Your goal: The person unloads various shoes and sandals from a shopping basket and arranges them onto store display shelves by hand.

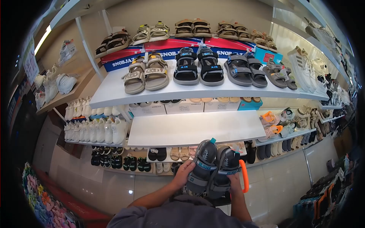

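A pair of dark grey strapped sandals is held up in front of my body, toes down and heels up. My left hand (183, 174) is closed on the outer side of the left grey sandal (199, 178), which has a small teal tab at its heel. My right hand (235, 182) grips the right grey sandal (219, 182) from its outer side, with its fingers partly hidden. The two sandals touch side by side. An orange curved loop (244, 176) stands out beside my right hand; what it belongs to is unclear.
Ahead is a white shelf (114, 95) with several pairs of sandals, including black sandals (186, 68) marked AIR. Below it sits a lower white shelf board (195, 127). White sneakers (99, 131) line the left, more shoes (287, 125) the right. Colourful goods (45, 201) stand lower left.
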Motion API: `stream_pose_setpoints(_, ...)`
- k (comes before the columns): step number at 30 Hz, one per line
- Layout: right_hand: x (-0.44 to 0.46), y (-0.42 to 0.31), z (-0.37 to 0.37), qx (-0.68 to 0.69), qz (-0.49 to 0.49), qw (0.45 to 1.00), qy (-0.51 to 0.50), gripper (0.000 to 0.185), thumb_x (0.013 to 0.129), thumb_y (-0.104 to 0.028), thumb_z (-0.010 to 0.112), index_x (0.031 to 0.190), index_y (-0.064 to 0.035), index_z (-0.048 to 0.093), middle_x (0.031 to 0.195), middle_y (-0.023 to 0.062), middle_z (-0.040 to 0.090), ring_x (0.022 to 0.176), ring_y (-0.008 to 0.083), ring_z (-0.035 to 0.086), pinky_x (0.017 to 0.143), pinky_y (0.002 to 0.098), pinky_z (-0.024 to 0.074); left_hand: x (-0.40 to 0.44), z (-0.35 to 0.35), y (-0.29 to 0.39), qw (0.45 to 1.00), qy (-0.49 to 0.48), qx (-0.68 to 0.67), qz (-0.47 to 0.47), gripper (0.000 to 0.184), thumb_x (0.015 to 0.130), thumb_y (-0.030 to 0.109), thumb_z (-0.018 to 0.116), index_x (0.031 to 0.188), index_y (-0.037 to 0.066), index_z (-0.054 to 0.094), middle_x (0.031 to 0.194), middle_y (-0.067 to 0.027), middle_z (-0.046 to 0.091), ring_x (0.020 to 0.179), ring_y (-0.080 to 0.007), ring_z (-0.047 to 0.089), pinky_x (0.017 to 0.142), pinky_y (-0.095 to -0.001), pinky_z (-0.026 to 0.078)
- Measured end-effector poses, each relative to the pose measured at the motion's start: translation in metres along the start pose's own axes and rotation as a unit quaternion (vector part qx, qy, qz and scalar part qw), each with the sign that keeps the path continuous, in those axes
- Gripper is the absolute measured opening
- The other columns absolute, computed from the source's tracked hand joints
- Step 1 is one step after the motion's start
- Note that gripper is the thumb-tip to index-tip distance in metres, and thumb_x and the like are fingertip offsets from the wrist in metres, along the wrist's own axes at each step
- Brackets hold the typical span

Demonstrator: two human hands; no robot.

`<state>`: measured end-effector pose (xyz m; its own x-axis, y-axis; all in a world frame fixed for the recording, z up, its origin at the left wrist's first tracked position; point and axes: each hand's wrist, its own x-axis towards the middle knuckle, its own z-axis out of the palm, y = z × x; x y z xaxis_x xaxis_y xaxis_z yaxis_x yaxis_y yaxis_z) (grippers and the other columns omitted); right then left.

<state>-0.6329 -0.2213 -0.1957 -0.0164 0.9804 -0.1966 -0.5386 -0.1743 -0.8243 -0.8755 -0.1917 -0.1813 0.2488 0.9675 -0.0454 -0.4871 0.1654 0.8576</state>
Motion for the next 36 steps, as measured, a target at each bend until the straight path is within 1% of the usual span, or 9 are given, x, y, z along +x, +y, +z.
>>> stream_pose_setpoints(5,0.006,-0.008,0.018,0.058,-0.020,0.987,-0.148,0.052,0.086,-0.010,0.058,0.134,0.0001,0.042,0.127,0.0136,0.055,0.112,0.0245,0.059,0.098,0.0389,0.0465,-0.009,0.000,0.013,0.999,0.028,-0.046,0.010,0.028,0.101,0.023,0.047,0.116,0.001,0.056,0.103,-0.0023,0.063,0.094,-0.0065,0.057,0.084,-0.0244,0.046)
stream_pose_setpoints(12,0.025,0.028,0.013,-0.010,-0.029,0.984,-0.175,0.055,0.095,-0.029,0.056,0.137,0.0004,0.037,0.126,0.0146,0.056,0.115,0.0254,0.058,0.098,0.0413,0.0476,-0.030,-0.015,0.030,0.994,0.060,-0.077,0.044,0.031,0.102,0.024,0.044,0.124,0.002,0.050,0.116,-0.0070,0.059,0.105,-0.0118,0.057,0.092,-0.0282,0.045)
stream_pose_setpoints(14,0.021,0.021,0.033,0.047,0.010,0.976,-0.214,0.070,0.092,-0.034,0.063,0.143,0.0013,0.031,0.135,0.0122,0.049,0.121,0.0227,0.052,0.102,0.0389,0.0426,-0.034,-0.024,0.041,0.995,0.042,-0.074,0.045,0.041,0.102,0.027,0.040,0.133,0.001,0.042,0.126,-0.0121,0.054,0.115,-0.0173,0.054,0.100,-0.0326,0.042)
stream_pose_setpoints(19,0.009,0.003,0.095,0.077,0.015,0.970,-0.231,0.089,0.084,-0.047,0.070,0.145,0.0009,0.025,0.138,0.0119,0.047,0.123,0.0225,0.052,0.101,0.0376,0.0448,-0.038,-0.046,0.071,0.996,0.011,-0.071,0.058,0.043,0.102,0.030,0.039,0.136,0.003,0.036,0.121,-0.0104,0.054,0.112,-0.0158,0.054,0.098,-0.0309,0.043)
stream_pose_setpoints(22,0.007,0.000,0.128,0.063,-0.026,0.960,-0.272,0.105,0.075,-0.051,0.077,0.146,0.0005,0.020,0.139,0.0129,0.046,0.123,0.0235,0.052,0.101,0.0382,0.0456,-0.044,-0.062,0.099,0.992,-0.022,-0.045,0.112,0.068,0.094,0.042,0.055,0.144,0.005,0.026,0.130,-0.0129,0.048,0.119,-0.0185,0.051,0.101,-0.0311,0.040)
stream_pose_setpoints(24,0.009,0.001,0.151,0.023,-0.057,0.957,-0.284,0.121,0.063,-0.054,0.085,0.146,0.0003,0.016,0.139,0.0142,0.046,0.124,0.0242,0.052,0.102,0.0396,0.0455,-0.050,-0.074,0.127,0.973,-0.131,-0.028,0.189,0.107,0.077,0.039,0.078,0.152,0.006,0.010,0.143,-0.0136,0.037,0.128,-0.0222,0.043,0.107,-0.0318,0.034)
stream_pose_setpoints(27,0.010,0.000,0.199,-0.010,-0.101,0.954,-0.281,0.122,0.061,-0.053,0.086,0.146,-0.0002,0.016,0.139,0.0136,0.045,0.125,0.0235,0.051,0.102,0.0401,0.0457,-0.062,-0.100,0.171,0.967,-0.169,0.051,0.183,0.130,0.061,0.021,0.091,0.154,0.008,0.000,0.150,-0.0132,0.029,0.135,-0.0222,0.036,0.110,-0.0325,0.029)
stream_pose_setpoints(29,0.025,0.004,0.218,-0.012,-0.075,0.957,-0.281,0.123,0.059,-0.051,0.087,0.147,-0.0008,0.017,0.139,0.0129,0.046,0.125,0.0227,0.051,0.102,0.0399,0.0459,-0.068,-0.117,0.195,0.972,-0.144,0.066,0.172,0.133,0.057,0.005,0.089,0.154,0.008,-0.002,0.152,-0.0131,0.026,0.136,-0.0217,0.034,0.110,-0.0319,0.028)
stream_pose_setpoints(36,0.035,0.001,0.332,0.009,-0.147,0.945,-0.293,0.109,0.071,-0.037,0.085,0.148,-0.0002,0.016,0.134,0.0129,0.050,0.119,0.0212,0.055,0.098,0.0339,0.0472,-0.073,-0.165,0.262,0.954,-0.080,0.036,0.287,0.122,0.059,0.000,0.085,0.153,0.001,0.006,0.152,-0.0150,0.028,0.137,-0.0232,0.035,0.111,-0.0331,0.029)
